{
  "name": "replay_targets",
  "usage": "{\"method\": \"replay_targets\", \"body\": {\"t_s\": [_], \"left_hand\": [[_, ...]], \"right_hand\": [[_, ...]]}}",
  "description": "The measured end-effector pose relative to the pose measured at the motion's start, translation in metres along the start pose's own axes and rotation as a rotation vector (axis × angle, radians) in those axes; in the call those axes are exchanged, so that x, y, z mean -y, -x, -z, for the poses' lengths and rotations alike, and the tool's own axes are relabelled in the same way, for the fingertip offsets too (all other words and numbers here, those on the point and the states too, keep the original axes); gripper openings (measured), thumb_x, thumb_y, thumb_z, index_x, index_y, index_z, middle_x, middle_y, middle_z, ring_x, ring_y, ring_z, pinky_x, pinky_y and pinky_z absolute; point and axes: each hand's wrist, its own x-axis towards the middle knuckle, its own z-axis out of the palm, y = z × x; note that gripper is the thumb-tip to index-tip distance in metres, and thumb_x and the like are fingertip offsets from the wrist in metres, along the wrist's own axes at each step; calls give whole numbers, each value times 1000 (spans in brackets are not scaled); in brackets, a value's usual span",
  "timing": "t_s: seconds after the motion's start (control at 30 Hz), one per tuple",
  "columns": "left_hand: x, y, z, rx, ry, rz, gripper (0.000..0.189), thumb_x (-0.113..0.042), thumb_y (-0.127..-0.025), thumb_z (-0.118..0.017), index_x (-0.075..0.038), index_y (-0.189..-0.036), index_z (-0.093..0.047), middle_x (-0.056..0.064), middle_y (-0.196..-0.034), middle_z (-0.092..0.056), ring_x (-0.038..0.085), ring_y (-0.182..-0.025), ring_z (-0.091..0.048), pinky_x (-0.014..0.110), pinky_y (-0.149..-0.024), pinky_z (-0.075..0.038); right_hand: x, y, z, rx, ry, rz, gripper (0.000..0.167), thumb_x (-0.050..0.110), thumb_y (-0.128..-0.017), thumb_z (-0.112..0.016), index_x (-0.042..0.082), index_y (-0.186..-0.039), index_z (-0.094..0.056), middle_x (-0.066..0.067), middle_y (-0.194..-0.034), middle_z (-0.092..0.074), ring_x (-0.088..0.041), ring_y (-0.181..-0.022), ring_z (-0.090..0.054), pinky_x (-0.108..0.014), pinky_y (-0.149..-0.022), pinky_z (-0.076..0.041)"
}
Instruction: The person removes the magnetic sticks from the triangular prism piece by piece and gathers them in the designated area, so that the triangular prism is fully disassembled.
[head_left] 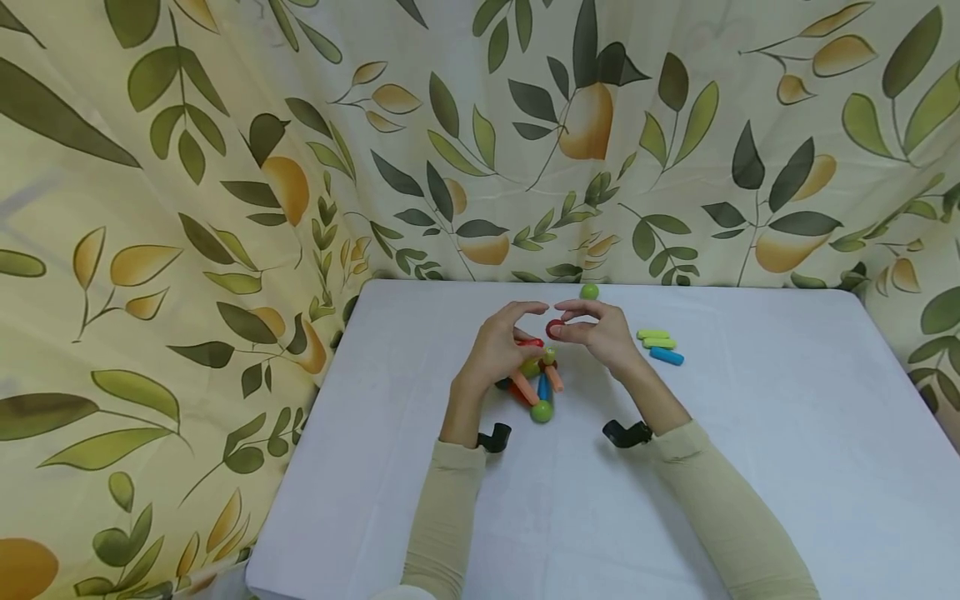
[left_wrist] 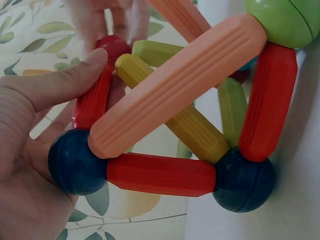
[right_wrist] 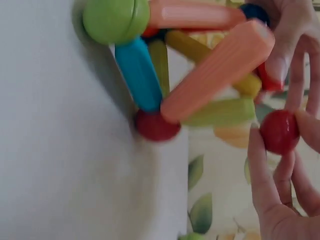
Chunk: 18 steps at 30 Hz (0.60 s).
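Note:
A frame of coloured toy rods and balls stands on the table, and my left hand (head_left: 493, 346) pinches its upright red rod (left_wrist: 92, 102). That rod rises from a dark blue ball (left_wrist: 78, 161). Salmon rods (left_wrist: 180, 85) slope upward from other joints, including a green ball (head_left: 542, 412) at the near corner. A yellow rod (left_wrist: 197, 135) and a light green rod (right_wrist: 220, 112) lean inward, their upper ends loose. Between thumb and fingers my right hand (head_left: 600, 335) holds a red ball (right_wrist: 279, 131), close to the red rod's top; the wrist views do not show clearly whether they touch.
Right of the hands lie two light green rods (head_left: 658, 342) and a blue rod (head_left: 667, 356). Another green ball (head_left: 589, 292) sits by the white table's (head_left: 765, 467) far edge. A leaf-patterned curtain (head_left: 480, 192) hangs behind and to the left.

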Motion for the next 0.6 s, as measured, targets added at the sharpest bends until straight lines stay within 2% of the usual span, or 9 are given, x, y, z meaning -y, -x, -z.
{"method": "replay_targets", "body": {"t_s": [0.1,0.2,0.37,0.5,0.6], "left_hand": [[-1,0,2,-3,-26,22,72,0,-83,-87,-27,-145,-60,-9,-144,-57,8,-92,-72,23,-77,-60],[-2,0,2,-7,-42,41,73,-2,-83,-87,-28,-145,-59,-11,-147,-54,7,-92,-72,22,-77,-60],[0,-1,2,-4,-24,11,70,-3,-82,-88,-22,-144,-60,-7,-148,-53,8,-95,-72,23,-80,-60],[4,-1,4,9,5,-19,70,-1,-82,-89,-18,-143,-60,-5,-149,-51,8,-97,-71,23,-81,-60],[5,0,6,20,38,-22,70,0,-81,-88,-17,-143,-60,-5,-150,-50,8,-99,-71,24,-80,-60]], "right_hand": [[-1,-3,7,-71,-3,-9,55,29,-91,-84,10,-139,-66,-8,-120,-64,-14,-98,-68,-37,-92,-46],[-1,-5,17,-109,2,-25,56,33,-89,-85,12,-138,-67,-7,-122,-66,-16,-108,-62,-38,-94,-45],[-2,-12,28,-151,28,-45,58,36,-89,-85,10,-137,-66,-9,-128,-68,-20,-119,-54,-35,-93,-45],[-3,-20,38,-194,57,-60,59,31,-90,-84,3,-139,-63,-10,-124,-70,-15,-112,-60,-25,-87,-49],[-5,-30,48,-213,-5,-91,58,19,-92,-82,-3,-140,-60,-6,-113,-72,-5,-97,-68,-19,-84,-56]]}}
